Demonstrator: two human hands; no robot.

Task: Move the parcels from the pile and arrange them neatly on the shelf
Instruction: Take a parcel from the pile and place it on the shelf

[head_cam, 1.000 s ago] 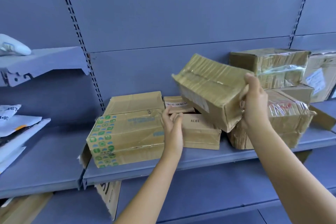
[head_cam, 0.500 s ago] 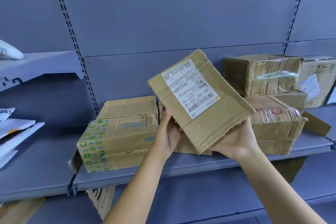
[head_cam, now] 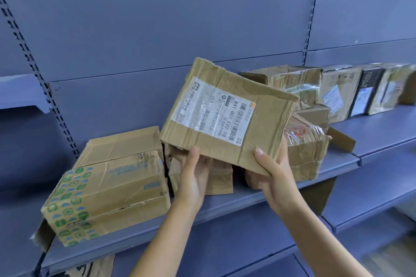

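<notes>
Your left hand (head_cam: 193,177) grips the parcel (head_cam: 225,117) at its lower left edge, thumb on the front face and fingers curled beneath. Your right hand (head_cam: 273,171) grips the lower right corner the same way, thumb on top and fingers wrapped behind. You hold the parcel tilted in the air above the shelf (head_cam: 225,208), its white shipping label (head_cam: 211,108) facing you. It is not touching the shelf.

Just left of your left hand sits a green-printed box (head_cam: 108,198), close to the shelf's front lip. Behind your left hand stands a small brown box (head_cam: 221,179). A taped box (head_cam: 308,155) sits just behind your right hand. The gap between those boxes is narrow. Further right, a row of boxes (head_cam: 342,90) stands against the back panel, with bare shelf in front of it.
</notes>
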